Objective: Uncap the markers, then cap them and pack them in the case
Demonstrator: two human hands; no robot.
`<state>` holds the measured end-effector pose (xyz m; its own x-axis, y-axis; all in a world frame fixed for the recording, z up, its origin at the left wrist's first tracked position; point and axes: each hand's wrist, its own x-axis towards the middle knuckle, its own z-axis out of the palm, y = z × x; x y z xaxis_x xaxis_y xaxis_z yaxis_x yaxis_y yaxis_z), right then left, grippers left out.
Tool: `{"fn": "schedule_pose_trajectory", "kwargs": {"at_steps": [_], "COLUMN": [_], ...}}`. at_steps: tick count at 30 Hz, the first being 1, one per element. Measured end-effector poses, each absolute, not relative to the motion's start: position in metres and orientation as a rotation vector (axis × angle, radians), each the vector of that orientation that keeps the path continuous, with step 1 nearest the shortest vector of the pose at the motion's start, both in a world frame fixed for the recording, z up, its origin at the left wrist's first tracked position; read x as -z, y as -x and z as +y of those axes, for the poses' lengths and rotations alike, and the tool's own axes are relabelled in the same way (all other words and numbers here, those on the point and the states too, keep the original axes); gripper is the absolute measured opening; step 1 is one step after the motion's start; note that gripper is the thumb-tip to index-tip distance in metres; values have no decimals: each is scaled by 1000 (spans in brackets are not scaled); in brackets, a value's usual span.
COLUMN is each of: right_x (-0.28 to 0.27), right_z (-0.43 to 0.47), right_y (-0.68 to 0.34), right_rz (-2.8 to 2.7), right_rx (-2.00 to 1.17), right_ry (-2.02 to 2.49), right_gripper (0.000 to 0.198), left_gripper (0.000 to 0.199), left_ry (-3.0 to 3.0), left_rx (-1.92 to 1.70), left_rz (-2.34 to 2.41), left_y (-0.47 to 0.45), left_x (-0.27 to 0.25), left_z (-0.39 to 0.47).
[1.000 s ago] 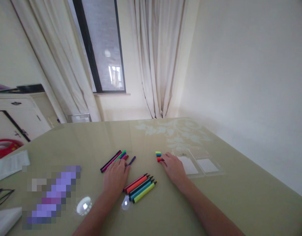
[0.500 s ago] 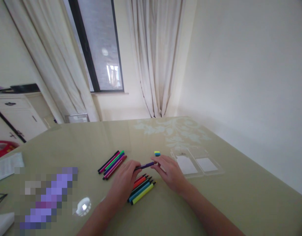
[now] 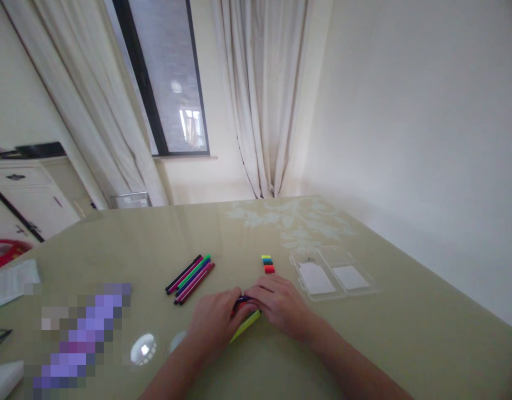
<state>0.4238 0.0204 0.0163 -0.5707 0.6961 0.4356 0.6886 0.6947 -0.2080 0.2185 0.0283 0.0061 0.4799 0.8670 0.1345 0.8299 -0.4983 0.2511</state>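
Note:
My left hand (image 3: 217,315) is closed on a dark purple marker (image 3: 242,299), low over the table. My right hand (image 3: 281,303) meets it from the other side, fingers curled over the marker's right end. Beneath both hands lie more markers, mostly covered; a yellow marker (image 3: 246,325) shows below the fingers, with a bit of red above it. Just beyond my right hand is a short row of small coloured marker caps (image 3: 268,264), in yellow, blue, dark and red. Whether a cap sits between the right fingers is hidden.
A bundle of several capped markers (image 3: 191,279) lies left of my hands. An open clear plastic case (image 3: 343,294) with white paper inside is on the right. A blurred purple item (image 3: 87,333) and a white packet (image 3: 14,282) lie at the left of the table (image 3: 156,233).
Both hands have come down and toward me with the purple marker, now covering most of the markers below. More of the cap row, including red, shows beyond my right hand.

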Motion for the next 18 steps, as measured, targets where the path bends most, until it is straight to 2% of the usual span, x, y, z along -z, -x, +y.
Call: {"fn": "schedule_pose_trajectory", "kwargs": {"at_steps": [3, 6, 12, 18], "right_x": [-18, -22, -22, -12], "right_z": [20, 24, 40, 48], "right_y": [-427, -436, -458, -463], "right_rz": [-2342, -2213, -2035, -2070], "right_rx": [-44, -72, -158, -267], "right_ry": [1023, 1068, 1504, 1687], "right_gripper": [17, 19, 18, 13], "left_gripper": [52, 58, 41, 42], "left_ry": [-2484, -2402, -2355, -2404], "left_rx": [-285, -373, -627, -508], "left_rz": [1650, 1789, 1761, 1755], "left_y": [-215, -209, -203, -202], "left_x": [-11, -18, -13, -1], "left_z": [30, 34, 40, 46]}}
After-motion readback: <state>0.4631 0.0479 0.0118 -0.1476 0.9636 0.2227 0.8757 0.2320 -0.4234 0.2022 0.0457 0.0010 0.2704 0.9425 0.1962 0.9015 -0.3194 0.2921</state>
